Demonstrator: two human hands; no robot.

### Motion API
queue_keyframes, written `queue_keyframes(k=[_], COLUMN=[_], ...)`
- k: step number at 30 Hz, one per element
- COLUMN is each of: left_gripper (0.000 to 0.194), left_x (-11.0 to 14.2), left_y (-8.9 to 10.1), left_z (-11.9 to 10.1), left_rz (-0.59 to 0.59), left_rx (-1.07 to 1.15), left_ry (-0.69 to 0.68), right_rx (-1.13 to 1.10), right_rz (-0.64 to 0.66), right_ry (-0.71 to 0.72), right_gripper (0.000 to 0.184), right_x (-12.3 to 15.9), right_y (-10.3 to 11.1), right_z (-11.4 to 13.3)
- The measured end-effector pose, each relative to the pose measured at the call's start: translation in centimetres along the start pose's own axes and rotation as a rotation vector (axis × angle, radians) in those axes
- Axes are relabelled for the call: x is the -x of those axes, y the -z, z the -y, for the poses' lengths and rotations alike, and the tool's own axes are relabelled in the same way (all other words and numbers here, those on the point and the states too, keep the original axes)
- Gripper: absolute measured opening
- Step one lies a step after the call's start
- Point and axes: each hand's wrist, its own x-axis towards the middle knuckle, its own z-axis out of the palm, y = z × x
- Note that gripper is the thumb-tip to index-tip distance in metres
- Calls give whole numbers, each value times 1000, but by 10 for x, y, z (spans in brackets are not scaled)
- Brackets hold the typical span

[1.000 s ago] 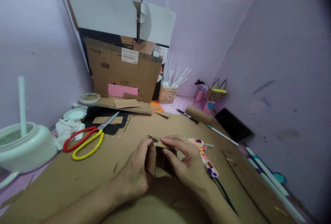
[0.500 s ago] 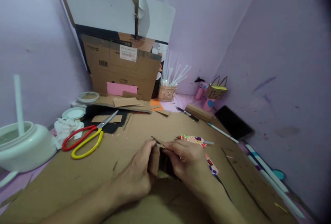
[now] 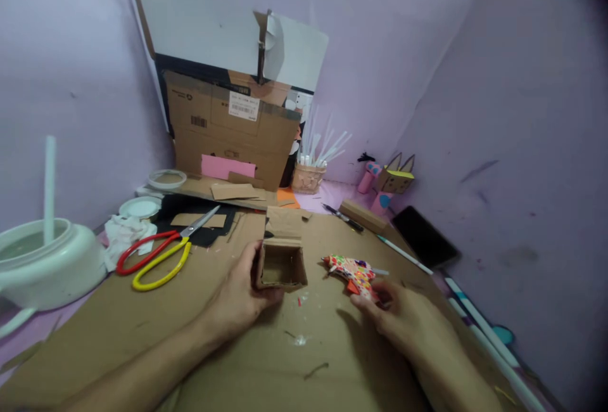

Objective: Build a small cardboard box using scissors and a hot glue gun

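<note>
My left hand (image 3: 244, 291) grips the left side of a small cardboard box (image 3: 285, 267). The box's top faces me, uncovered, and a flap stands up at its far side. To the right, a glue gun (image 3: 352, 270) with a colourful patterned body lies on the cardboard sheet, a glue stick poking from its back. Thumb and fingers of my right hand (image 3: 403, 317) close around its handle, which they partly hide. Red and yellow scissors (image 3: 178, 241) lie to the left with their blades toward the back.
A cardboard sheet (image 3: 228, 361) covers the table. At left stands a white pot (image 3: 71, 266). Behind are a large cardboard box (image 3: 190, 139) and a basket (image 3: 308, 180) of white sticks. A phone (image 3: 425, 234), pens and a cardboard cat figure (image 3: 396, 180) lie or stand at right.
My right hand has let go of the small box and moved right to the glue gun's handle. The box's flap now stands up, and my left hand still holds the box.
</note>
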Motion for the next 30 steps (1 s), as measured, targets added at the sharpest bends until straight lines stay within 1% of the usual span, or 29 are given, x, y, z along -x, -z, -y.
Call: queue_keyframes(k=[2,3,5,6,8,10,11,13,16,20,23,26,30], left_gripper=[56,56,56,56,58,57,57,58,60,60,61,61,62], left_x=[-1,-2,-3,-3,-3,-2,-1,0,-1,-2,-2,-1,-1], left_y=[0,0,0,0,-1,-1,-1,0,2,4,3,3,4], left_z=[1,1,1,2,3,4,4,5,6,7,7,8,7], left_rz=[-11,-18,-30,-37,-46,-45,-48,-61,-89,-91,-80,-78,-81], left_rx=[24,24,10,2,-14,-33,-51,-102,-167,-202,-221,-228,-291], left_ry=[16,20,19,18,13,8,3,-10,-40,-71,-72,-69,-82], right_rx=[63,59,-58,-182,-523,-865,-990,-1115,-1120,-1097,-1084,-1071,-1010], right_rz=[65,94,144,170,198,164,136,128,183,228,210,204,131], right_ry=[-37,-47,-44,-54,-109,-153,-139,-48,83,156,170,179,239], right_gripper=[37,34,28,26,25,32,36,42,37,38,38,41,37], right_x=[-3,-5,-8,-9,-8,-4,-1,4,11,19,25,28,28], right_y=[-7,-9,-12,-13,-15,-15,-15,-14,-16,-25,-29,-30,-32], right_z=[4,5,6,5,4,3,3,5,7,4,3,5,4])
